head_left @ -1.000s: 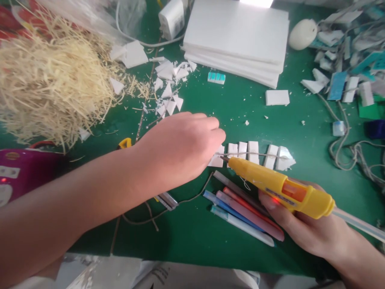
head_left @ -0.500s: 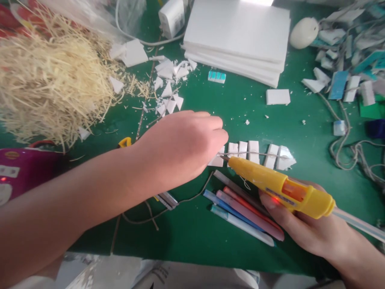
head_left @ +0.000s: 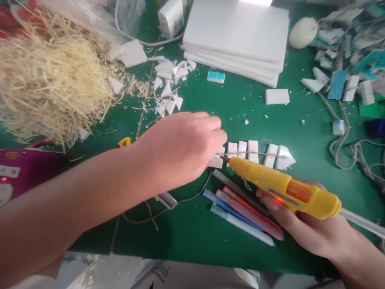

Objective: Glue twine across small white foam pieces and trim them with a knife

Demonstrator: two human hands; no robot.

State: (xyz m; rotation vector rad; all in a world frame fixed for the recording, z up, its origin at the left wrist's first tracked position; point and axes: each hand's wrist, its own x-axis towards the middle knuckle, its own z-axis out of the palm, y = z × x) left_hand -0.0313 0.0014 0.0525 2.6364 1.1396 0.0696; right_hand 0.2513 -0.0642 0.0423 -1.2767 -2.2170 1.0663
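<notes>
My right hand (head_left: 313,228) grips a yellow hot glue gun (head_left: 270,182), a glue stick (head_left: 361,222) coming out of its back and a red light glowing on its side. The nozzle points left, at a white foam piece (head_left: 217,160) beside my left fingers. My left hand (head_left: 192,144) is closed over the left end of a thin string (head_left: 260,153); its fingertips are hidden behind the hand. That string crosses a row of several small white foam blocks (head_left: 253,148), ending at a pointed foam piece (head_left: 284,157) on the right.
Several coloured pens (head_left: 240,216) lie below the blocks. A stack of white foam sheets (head_left: 234,32) is at the back. Shredded straw (head_left: 54,80) and a purple power strip (head_left: 27,172) are left. Foam scraps (head_left: 168,70) lie on the green table (head_left: 186,241); strung pieces (head_left: 338,84) lie right.
The glue gun has shifted slightly, its back end moving a little to the right while the nozzle stays by the left foam piece. My left hand keeps nearly the same place.
</notes>
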